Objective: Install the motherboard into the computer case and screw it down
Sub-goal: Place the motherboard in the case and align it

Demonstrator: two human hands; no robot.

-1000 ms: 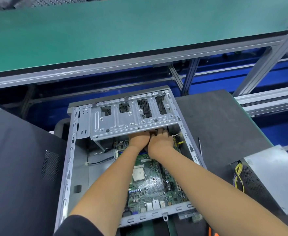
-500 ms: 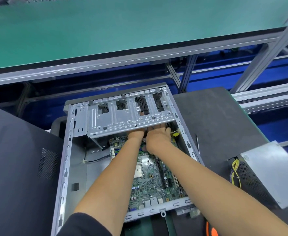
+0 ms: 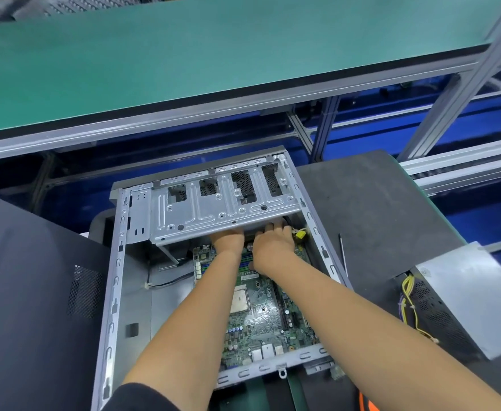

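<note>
A: What's the biggest thing in front of you?

B: The green shelf point(image 3: 184, 54) across the top, on its grey frame point(image 3: 462, 93). Below it your bench point(image 3: 370, 209), a dark mat.

A: And on the bench?

B: The case point(image 3: 116, 292) lies open-side up in the middle. The dark panel point(image 3: 36, 307) sits against its left edge. A power supply point(image 3: 462, 295), with yellow wires point(image 3: 406, 298) at its left face, is at the bench's right edge. A thin black tool point(image 3: 343, 256) lies on the mat just beside the case's right wall.

A: Where's the board?

B: The board point(image 3: 261, 315) lies flat on the case floor, toward the right wall. Its near edge meets the case's near wall; its far end runs under the drive cage point(image 3: 222, 203), which spans the far end of the case.

A: Your hands?

B: Both your arms reach over the board to its far end. Your left hand point(image 3: 228, 240) has its fingers hidden under the cage lip, so I cannot tell whether it grips anything. Your right hand point(image 3: 273, 244) is just beside it, nearly touching, knuckles up, fingertips also tucked beneath the cage; its hold cannot be told either.

A: Anything smaller?

B: A yellow plug point(image 3: 301, 234) just right of your right hand, near the case's right wall. A black cable point(image 3: 169, 282) crosses the case floor left of the board.
</note>
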